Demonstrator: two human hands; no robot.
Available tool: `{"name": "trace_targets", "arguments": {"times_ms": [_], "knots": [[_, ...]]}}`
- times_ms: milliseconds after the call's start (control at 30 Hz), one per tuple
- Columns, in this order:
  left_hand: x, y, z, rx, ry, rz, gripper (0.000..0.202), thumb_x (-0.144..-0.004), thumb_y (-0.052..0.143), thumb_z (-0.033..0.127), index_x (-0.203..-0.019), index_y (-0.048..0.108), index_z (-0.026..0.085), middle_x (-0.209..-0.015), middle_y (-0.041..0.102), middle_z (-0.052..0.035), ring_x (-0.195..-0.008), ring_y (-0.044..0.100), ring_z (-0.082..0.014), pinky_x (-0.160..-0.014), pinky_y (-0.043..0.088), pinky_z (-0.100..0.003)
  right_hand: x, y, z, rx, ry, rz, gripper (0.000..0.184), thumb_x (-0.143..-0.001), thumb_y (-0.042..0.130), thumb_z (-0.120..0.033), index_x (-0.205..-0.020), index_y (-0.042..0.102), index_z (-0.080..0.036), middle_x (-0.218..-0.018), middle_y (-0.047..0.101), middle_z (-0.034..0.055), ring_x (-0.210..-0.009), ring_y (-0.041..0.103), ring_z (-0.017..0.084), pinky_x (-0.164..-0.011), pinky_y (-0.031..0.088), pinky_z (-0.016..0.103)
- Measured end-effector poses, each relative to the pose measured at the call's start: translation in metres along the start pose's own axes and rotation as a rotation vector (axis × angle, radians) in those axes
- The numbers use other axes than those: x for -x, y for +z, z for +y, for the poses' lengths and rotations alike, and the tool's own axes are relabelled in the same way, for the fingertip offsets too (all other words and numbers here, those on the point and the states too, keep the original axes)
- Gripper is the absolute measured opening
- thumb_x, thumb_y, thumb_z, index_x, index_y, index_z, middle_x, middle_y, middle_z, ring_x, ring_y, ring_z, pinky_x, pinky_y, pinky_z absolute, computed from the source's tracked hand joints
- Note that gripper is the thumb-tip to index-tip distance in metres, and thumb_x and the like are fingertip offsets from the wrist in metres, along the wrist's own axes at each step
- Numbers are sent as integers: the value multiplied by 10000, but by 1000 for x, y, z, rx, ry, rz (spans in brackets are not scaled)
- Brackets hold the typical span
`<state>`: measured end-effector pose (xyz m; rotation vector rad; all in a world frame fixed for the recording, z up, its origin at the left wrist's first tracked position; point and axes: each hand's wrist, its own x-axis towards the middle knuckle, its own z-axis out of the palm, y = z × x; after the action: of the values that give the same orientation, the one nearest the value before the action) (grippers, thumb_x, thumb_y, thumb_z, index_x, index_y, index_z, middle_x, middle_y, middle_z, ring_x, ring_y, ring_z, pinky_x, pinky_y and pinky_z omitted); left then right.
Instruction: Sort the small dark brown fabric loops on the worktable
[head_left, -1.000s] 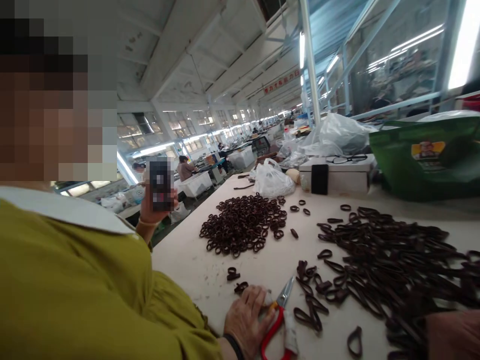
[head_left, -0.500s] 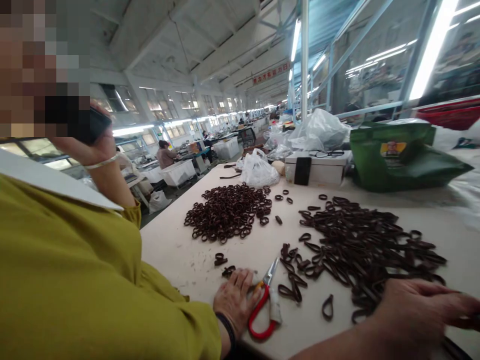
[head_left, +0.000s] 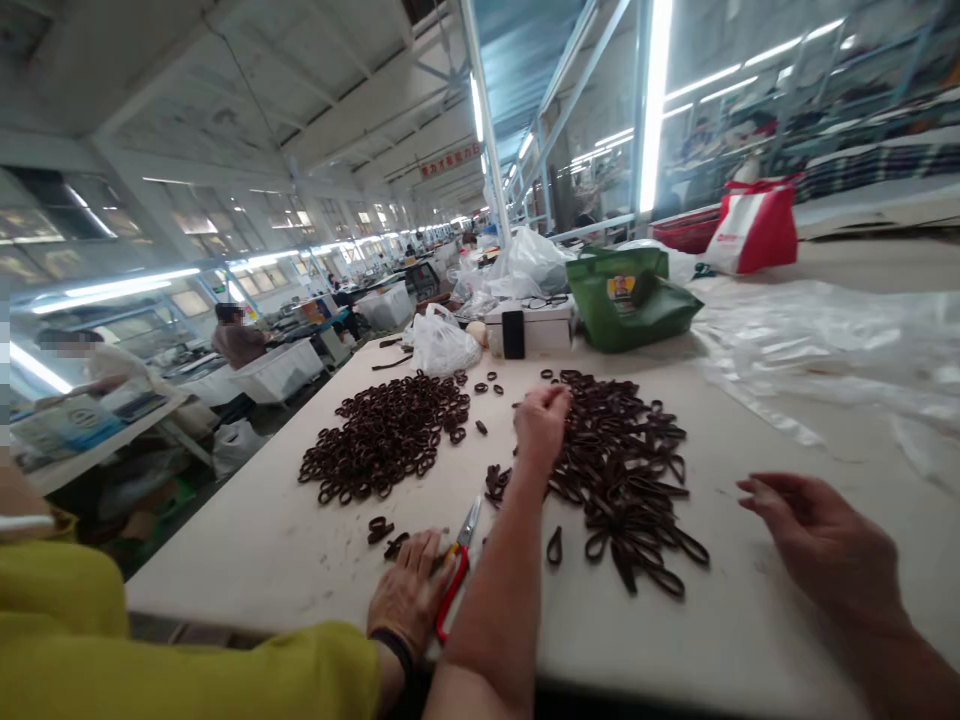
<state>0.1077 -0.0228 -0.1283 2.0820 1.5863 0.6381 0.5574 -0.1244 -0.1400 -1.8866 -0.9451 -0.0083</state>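
Observation:
My left hand (head_left: 541,425) reaches forward over the table (head_left: 262,540), its fingers bunched on the far left edge of a loose pile of long brown loops (head_left: 626,470). I cannot tell whether it grips any loop. My right hand (head_left: 817,540) hovers palm down with its fingers apart, just right of that pile, holding nothing. Left of my arm, a co-worker's hand (head_left: 405,600) in a yellow sleeve rests flat beside red-handled scissors (head_left: 456,570).
A heap of small brown rings (head_left: 386,435) lies at centre left, with a few stray pieces (head_left: 381,528) near the co-worker's hand. At the table's far end are a white box (head_left: 529,325), plastic bags (head_left: 442,345) and a green bag (head_left: 630,300). Clear plastic sheet (head_left: 825,350) covers the right side.
The view has swung to the right, and the co-worker's raised hand with the phone has left it. My left hand has stretched farther onto the loop pile. My right hand has come into view.

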Motion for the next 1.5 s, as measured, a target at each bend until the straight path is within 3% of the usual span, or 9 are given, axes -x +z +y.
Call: {"name": "trace_targets", "arguments": {"times_ms": [67, 133, 233, 433, 733, 1067, 1200, 1333, 1500], "knots": [[-53, -7, 68, 97, -59, 249, 155, -845, 732, 304, -963, 763, 208, -1126, 757, -109, -1207, 632, -293, -1148, 441, -462, 0, -1, -5, -22, 32, -47, 430, -777, 525, -619, -957, 648, -248, -820, 785, 86, -860, 775, 341, -805, 595, 448], [-103, -7, 125, 111, 23, 293, 284, -947, 632, 307, -1180, 708, 162, -1250, 716, -108, -1222, 627, -226, -1111, 451, -355, 0, -2, -8, -40, 50, -87, 437, -748, 526, -621, -937, 659, -249, -826, 784, 85, -841, 768, 344, -794, 575, 452], [-132, 1, 157, 83, 44, 290, 291, -989, 572, 253, -1237, 670, 139, -1223, 718, -102, -1101, 668, -174, -1001, 480, -268, 0, -2, -12, -59, 49, -140, 410, -725, 544, -598, -912, 671, -256, -814, 780, 76, -801, 755, 325, -793, 546, 439], [-59, 20, 127, -99, -54, 114, 155, -959, 634, 309, -913, 708, 181, -844, 717, -36, -834, 653, -192, -805, 446, -289, 3, -1, -15, -87, 24, -223, 390, -759, 532, -590, -908, 665, -255, -759, 767, 59, -755, 747, 301, -785, 533, 433], [22, 38, 103, -318, -78, -87, 300, -852, 705, 275, -1146, 683, 220, -1175, 655, -104, -1031, 645, -279, -926, 495, -387, 6, 3, -15, -105, -30, -305, 365, -785, 501, -601, -910, 640, -288, -780, 759, 63, -772, 739, 326, -768, 522, 465], [2, 80, 111, -107, 133, -41, 386, -848, 671, 186, -1233, 675, 209, -1304, 632, -131, -1274, 571, -269, -1144, 469, -422, -1, 10, -11, -24, -19, -418, 416, -656, 535, -598, -887, 679, -282, -832, 774, 74, -746, 717, 296, -740, 497, 418], [8, 59, 104, -94, 232, 10, 437, -899, 602, 154, -1334, 630, 190, -1439, 579, -111, -1366, 511, -235, -1227, 386, -398, 1, 7, -14, -8, -15, -433, 420, -691, 521, -610, -893, 682, -278, -808, 766, 70, -723, 716, 288, -730, 497, 412], [17, 20, 73, -285, 39, 78, 493, -902, 622, 202, -1389, 584, 135, -1410, 597, -134, -1352, 496, -285, -1219, 359, -440, 4, 6, -19, -13, -67, -437, 397, -752, 474, -589, -897, 674, -279, -776, 752, 64, -693, 707, 284, -719, 499, 409], [15, -6, 39, -234, -170, -89, 499, -898, 594, 267, -1370, 577, 109, -1351, 625, -143, -1273, 559, -272, -1145, 408, -398, 3, 7, -18, -34, -116, -444, 324, -774, 518, -544, -856, 678, -274, -728, 746, 46, -635, 704, 267, -640, 507, 375]]}}
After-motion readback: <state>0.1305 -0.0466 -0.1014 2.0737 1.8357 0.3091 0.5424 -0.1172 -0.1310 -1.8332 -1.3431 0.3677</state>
